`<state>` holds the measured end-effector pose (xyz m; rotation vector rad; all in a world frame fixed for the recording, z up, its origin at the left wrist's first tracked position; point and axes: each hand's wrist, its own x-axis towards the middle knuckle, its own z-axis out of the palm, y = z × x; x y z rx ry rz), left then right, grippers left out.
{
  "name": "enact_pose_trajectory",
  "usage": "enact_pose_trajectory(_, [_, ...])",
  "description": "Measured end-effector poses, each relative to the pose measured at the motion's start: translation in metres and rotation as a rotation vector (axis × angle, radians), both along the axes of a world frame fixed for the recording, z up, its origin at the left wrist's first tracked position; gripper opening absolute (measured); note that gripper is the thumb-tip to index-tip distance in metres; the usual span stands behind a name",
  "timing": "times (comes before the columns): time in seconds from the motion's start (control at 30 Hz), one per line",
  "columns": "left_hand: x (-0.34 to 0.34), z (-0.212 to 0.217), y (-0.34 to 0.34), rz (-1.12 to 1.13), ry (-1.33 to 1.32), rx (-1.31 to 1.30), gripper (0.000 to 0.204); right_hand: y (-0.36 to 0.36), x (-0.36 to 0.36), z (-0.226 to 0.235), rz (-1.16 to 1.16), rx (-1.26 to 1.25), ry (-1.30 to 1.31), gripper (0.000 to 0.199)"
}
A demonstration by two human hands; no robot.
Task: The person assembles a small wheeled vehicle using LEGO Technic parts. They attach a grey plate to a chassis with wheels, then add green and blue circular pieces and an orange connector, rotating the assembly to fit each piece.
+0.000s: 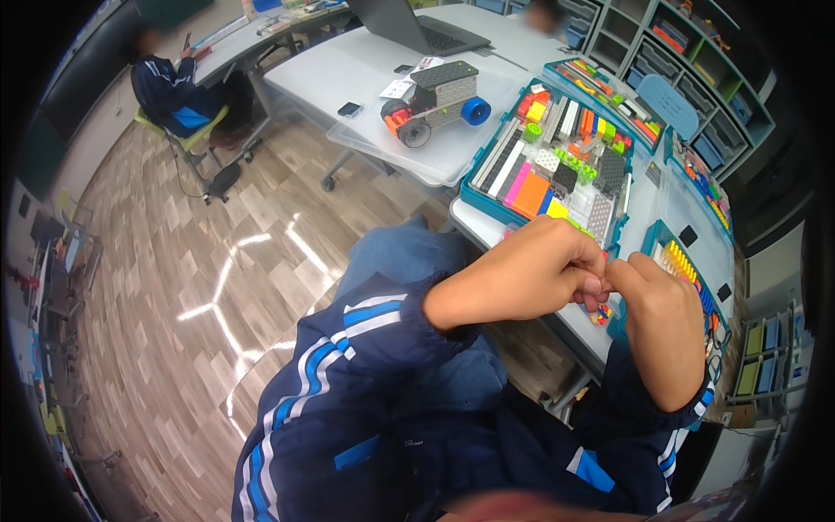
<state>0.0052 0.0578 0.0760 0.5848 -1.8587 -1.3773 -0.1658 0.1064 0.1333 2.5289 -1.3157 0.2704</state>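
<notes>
My left hand (pixel 550 265) and my right hand (pixel 654 291) meet in front of me at the table's near edge, fingertips touching. Both are closed in a pinch, and whatever lies between the fingers is hidden. Just beyond them is a teal tray (pixel 476 165) of building pieces in orange, white, pink, green, grey and black. Some small red and colourful pieces (pixel 600 315) show beneath my hands. To the right, beside my right hand, another teal tray holds yellow pegs (pixel 678 259) and blue parts.
A grey built vehicle (pixel 445 97) with wheels sits on a clear plastic lid (pixel 348 137), near a laptop (pixel 426 36). Another tray of parts (pixel 609 97) lies farther back. A seated person (pixel 178 96) is at the far left table; shelves (pixel 678 65) stand at the back right.
</notes>
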Motion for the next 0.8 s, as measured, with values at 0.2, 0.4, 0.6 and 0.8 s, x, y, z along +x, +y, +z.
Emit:
enact_pose_trajectory(0.2, [0.0, 0.0, 0.0, -0.016, -0.031, -0.07, 0.007, 0.001, 0.0, 0.001, 0.003, 0.013, 0.007, 0.01])
enact_pose_trajectory(0.4, [0.007, 0.0, -0.003, -0.077, -0.101, -0.094, 0.007, 0.002, -0.002, 0.001, 0.038, 0.076, 0.03, 0.009])
enact_pose_trajectory(0.6, [0.008, -0.001, 0.005, -0.108, -0.319, -0.334, 0.011, 0.005, -0.004, -0.003, 0.161, 0.231, 0.143, 0.007])
enact_pose_trajectory(0.8, [0.008, -0.003, 0.013, -0.328, -0.411, -0.549, 0.018, 0.011, -0.005, 0.0, 0.296, 0.588, 0.244, 0.012])
